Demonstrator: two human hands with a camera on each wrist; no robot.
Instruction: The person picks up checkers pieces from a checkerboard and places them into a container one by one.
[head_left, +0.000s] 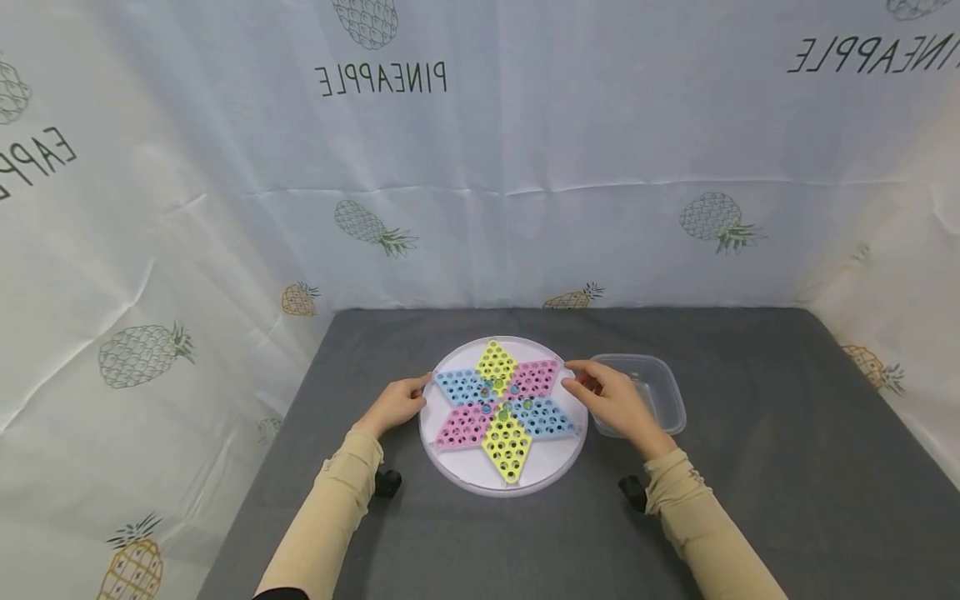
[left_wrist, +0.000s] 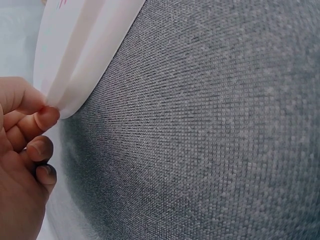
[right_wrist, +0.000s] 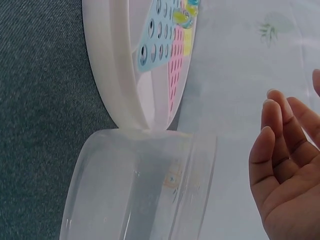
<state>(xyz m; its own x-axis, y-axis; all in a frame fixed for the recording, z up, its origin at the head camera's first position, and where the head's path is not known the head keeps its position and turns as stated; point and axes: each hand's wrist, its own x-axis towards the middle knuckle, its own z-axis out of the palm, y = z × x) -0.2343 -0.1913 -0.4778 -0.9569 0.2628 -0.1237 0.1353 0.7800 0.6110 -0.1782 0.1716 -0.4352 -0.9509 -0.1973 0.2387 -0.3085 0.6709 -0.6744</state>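
Grey tabletop (head_left: 750, 467) carries everything I see. From the left: my left hand (head_left: 396, 403) pinches the round white board's (head_left: 465, 471) rim; its 6-pointed star lies flat, yellow points running near-far; my right hand (head_left: 615, 400), fingers relaxed, hovers at its right edge, over the clear tub (head_left: 667, 392).

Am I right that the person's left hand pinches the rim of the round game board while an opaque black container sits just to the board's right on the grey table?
Not quite: the container is clear plastic, not opaque black, as the head and right wrist views show. The rest holds: the left hand pinches the rim of the round game board, and the container sits to its right on the grey table.
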